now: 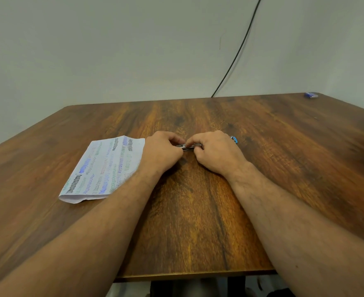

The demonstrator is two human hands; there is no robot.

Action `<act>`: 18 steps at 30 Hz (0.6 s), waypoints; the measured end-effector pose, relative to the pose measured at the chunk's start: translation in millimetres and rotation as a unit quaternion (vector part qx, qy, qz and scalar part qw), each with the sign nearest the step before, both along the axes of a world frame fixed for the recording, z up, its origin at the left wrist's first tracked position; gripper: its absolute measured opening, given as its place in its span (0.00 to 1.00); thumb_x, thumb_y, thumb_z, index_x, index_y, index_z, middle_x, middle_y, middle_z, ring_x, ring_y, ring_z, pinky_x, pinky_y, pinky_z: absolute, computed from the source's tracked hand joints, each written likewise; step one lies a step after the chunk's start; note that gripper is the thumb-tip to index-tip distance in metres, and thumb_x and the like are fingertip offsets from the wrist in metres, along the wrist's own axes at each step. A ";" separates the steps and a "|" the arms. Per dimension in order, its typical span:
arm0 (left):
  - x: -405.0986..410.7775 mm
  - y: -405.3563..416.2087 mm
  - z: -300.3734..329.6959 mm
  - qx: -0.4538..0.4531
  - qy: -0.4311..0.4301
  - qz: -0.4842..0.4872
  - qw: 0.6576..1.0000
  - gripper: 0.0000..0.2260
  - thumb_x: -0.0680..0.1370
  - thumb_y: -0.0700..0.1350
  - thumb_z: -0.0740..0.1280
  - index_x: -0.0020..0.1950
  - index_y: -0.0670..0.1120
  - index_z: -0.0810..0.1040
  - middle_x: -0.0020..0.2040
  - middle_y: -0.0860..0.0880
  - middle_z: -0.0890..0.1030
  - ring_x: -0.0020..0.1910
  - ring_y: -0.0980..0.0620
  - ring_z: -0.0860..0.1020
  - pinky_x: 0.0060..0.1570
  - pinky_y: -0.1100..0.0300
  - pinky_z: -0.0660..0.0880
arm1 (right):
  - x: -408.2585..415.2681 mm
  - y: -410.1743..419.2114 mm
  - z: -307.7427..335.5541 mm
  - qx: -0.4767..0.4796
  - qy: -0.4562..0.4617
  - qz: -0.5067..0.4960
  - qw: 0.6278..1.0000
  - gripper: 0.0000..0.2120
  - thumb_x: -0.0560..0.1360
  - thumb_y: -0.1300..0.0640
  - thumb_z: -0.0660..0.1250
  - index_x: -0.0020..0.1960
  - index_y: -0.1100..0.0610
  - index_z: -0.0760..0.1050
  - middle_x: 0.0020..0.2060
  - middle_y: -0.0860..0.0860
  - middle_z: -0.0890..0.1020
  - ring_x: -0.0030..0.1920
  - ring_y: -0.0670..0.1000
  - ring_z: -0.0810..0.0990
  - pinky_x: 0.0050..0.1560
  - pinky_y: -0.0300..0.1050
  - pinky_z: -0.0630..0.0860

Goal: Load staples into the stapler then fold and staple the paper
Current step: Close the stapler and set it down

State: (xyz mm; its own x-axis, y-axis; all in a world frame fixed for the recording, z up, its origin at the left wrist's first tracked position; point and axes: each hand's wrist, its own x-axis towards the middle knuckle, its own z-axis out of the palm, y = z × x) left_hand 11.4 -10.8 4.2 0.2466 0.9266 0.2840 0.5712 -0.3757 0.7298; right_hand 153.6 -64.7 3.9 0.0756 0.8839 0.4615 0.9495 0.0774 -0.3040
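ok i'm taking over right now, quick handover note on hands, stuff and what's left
Left hand: fingers curled on the left end of the stapler, mid-table.
Right hand: fingers pinch the stapler's metal part from the right; its blue end pokes out behind that hand.
Paper: scribbled sheet lying on the table left of the hands, partly under the left wrist; no staple visible in it.
Small blue box: far right corner, contents not readable.
Done: stapler in hand; whether staples are in cannot be seen.
Left: finish loading, fold, staple.
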 end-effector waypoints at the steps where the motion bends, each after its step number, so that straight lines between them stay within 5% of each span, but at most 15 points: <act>1: -0.1 0.0 0.7 -0.006 -0.006 -0.002 1.000 0.14 0.71 0.38 0.68 0.49 0.54 0.86 0.38 0.57 0.83 0.35 0.59 0.80 0.32 0.67 0.70 | 1.0 0.0 0.3 0.003 0.005 0.003 1.000 0.16 0.75 0.57 0.61 0.55 0.45 0.84 0.48 0.49 0.88 0.51 0.54 0.83 0.55 0.52 0.78; 6: -2.2 -1.3 2.1 -0.030 -0.050 -0.024 0.998 0.13 0.70 0.36 0.72 0.47 0.53 0.86 0.40 0.55 0.85 0.42 0.57 0.82 0.39 0.64 0.75 | 1.4 -1.6 1.3 -0.012 0.016 0.023 1.000 0.14 0.77 0.58 0.61 0.52 0.45 0.82 0.38 0.49 0.83 0.39 0.52 0.79 0.48 0.51 0.78; 11: -3.6 -1.2 2.7 -0.036 -0.057 -0.041 0.997 0.13 0.69 0.36 0.74 0.48 0.53 0.86 0.40 0.55 0.86 0.42 0.57 0.83 0.41 0.65 0.75 | 3.3 0.5 -0.8 -0.011 0.033 0.058 0.998 0.14 0.77 0.59 0.61 0.51 0.45 0.82 0.42 0.50 0.86 0.40 0.51 0.80 0.45 0.48 0.76; 15: -2.7 0.0 3.1 -0.041 -0.052 -0.032 0.997 0.11 0.72 0.38 0.74 0.50 0.53 0.87 0.43 0.53 0.86 0.42 0.57 0.82 0.41 0.64 0.73 | 7.4 0.9 -1.9 0.083 0.118 0.025 0.989 0.11 0.74 0.60 0.63 0.50 0.48 0.82 0.27 0.43 0.75 0.27 0.42 0.71 0.36 0.42 0.71; 18: -1.9 -0.2 3.2 -0.048 -0.060 -0.018 0.997 0.10 0.73 0.38 0.73 0.49 0.53 0.86 0.41 0.53 0.85 0.40 0.57 0.81 0.36 0.65 0.71 | 12.1 2.7 -2.2 0.108 0.183 -0.037 0.976 0.10 0.71 0.59 0.66 0.50 0.47 0.79 0.34 0.43 0.77 0.35 0.42 0.76 0.42 0.43 0.76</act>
